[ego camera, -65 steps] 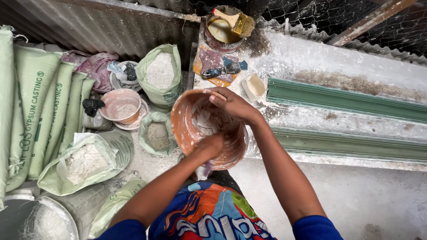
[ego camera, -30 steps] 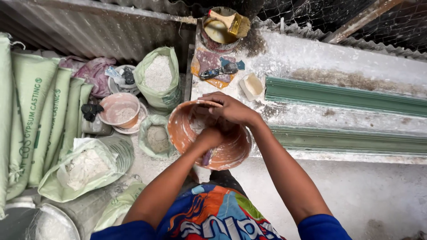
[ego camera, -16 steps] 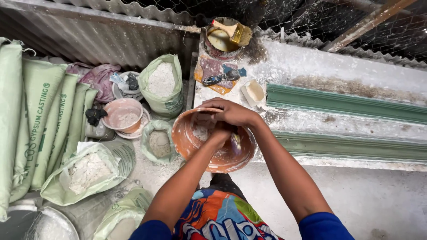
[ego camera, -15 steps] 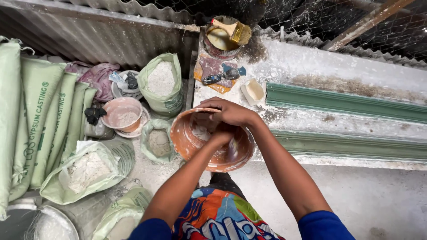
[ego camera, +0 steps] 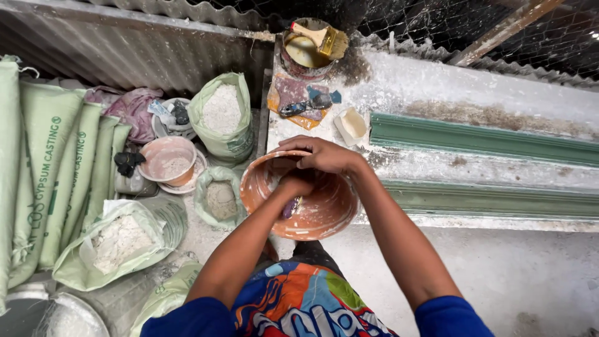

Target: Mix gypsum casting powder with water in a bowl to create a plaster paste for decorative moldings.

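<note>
Left hand (ego camera: pixel 296 184) dropped deeper into orange bowl (ego camera: pixel 324 215); right hand (ego camera: pixel 321 156) curled over it.

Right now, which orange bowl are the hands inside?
The big orange bowl at the bench edge: both hands meet inside it. The smaller bowl sits untouched among the powder sacks.

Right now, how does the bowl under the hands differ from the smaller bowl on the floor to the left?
The big bowl sits at the table edge with both hands over it; the small bowl stands on the floor among the sacks, untouched. The big bowl is wider and deeper. The big bowl's inside is streaked white; the small bowl holds a little white powder. Both are round, orange-pink and plaster-stained.
</note>
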